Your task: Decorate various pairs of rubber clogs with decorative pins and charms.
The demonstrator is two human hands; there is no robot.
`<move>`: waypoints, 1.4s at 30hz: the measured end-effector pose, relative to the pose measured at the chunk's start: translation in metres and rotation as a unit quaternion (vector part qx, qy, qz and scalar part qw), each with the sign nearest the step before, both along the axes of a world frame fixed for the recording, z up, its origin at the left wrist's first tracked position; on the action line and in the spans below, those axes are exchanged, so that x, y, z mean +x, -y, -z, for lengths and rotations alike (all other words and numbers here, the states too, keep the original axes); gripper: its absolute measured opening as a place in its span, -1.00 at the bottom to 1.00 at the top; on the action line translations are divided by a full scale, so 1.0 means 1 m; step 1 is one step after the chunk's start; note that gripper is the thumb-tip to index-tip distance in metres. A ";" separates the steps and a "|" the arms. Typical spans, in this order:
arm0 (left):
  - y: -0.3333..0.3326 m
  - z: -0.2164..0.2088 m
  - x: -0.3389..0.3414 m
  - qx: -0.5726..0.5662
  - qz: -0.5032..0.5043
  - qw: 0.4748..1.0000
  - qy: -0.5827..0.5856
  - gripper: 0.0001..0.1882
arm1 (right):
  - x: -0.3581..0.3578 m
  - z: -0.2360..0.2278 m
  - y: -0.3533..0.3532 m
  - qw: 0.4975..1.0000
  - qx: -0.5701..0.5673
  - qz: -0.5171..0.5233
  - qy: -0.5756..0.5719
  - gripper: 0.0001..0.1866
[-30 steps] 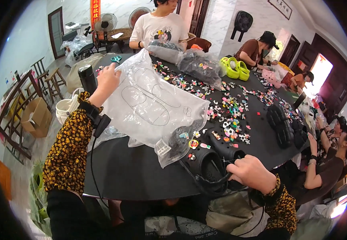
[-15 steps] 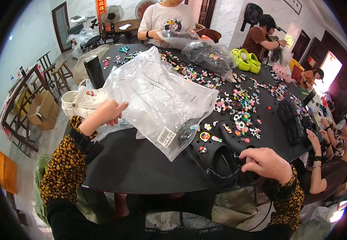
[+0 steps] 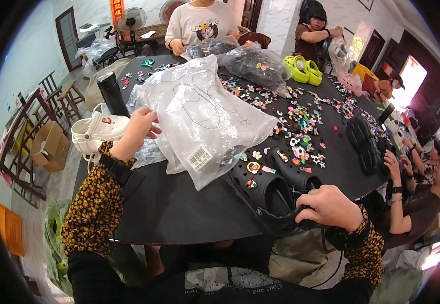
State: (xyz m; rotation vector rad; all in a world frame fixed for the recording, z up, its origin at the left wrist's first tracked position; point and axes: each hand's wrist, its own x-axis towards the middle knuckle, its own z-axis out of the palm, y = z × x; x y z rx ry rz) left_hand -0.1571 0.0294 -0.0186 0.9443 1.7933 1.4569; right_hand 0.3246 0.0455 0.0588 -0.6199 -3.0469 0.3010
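Note:
My right hand [image 3: 329, 206] is closed around the heel end of a pair of black clogs [image 3: 265, 188] at the table's near right edge. Colourful charms dot the clogs' toes. By the left edge of a large clear plastic bag [image 3: 209, 109], my left hand [image 3: 141, 129] has its fingers apart; whether the fingertips touch the plastic, I cannot tell. The bag lies spread over the middle of the table, with a barcode label near its lower corner. Left of that hand stand white clogs [image 3: 98, 133], partly hidden by my wrist.
Loose charms [image 3: 301, 124] cover much of the black table [image 3: 189, 218]. A black bottle [image 3: 112, 93], lime-green clogs [image 3: 301, 70], bagged dark clogs [image 3: 258, 66] and black clogs [image 3: 363, 144] stand around. Co-workers sit or stand at the far and right sides.
My left hand has moved up to the bag's left edge, its fingers spreading. My right hand has closed more firmly on the black clogs' heel end. A far co-worker has raised their head.

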 end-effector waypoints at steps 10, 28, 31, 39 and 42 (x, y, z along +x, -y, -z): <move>-0.022 0.026 -0.035 -0.082 -0.090 0.967 -0.223 -0.74 | 0.019 -0.031 -0.001 0.965 0.206 0.061 -0.151 -0.53; 0.002 0.021 0.002 0.055 -0.037 0.901 -0.428 -0.65 | -0.108 0.021 -0.018 0.920 0.311 -0.128 -0.199 -0.56; 0.028 0.013 0.027 0.052 0.022 0.895 -0.442 -0.62 | -0.131 0.048 -0.010 0.927 0.277 -0.159 -0.197 -0.54; 0.061 -0.007 0.092 0.014 0.192 0.931 -0.311 -0.63 | -0.144 0.043 -0.010 0.955 0.214 -0.088 -0.183 -0.55; 0.056 -0.008 0.099 0.043 0.206 0.924 -0.319 -0.64 | -0.150 0.032 -0.010 0.962 0.171 -0.055 -0.206 -0.54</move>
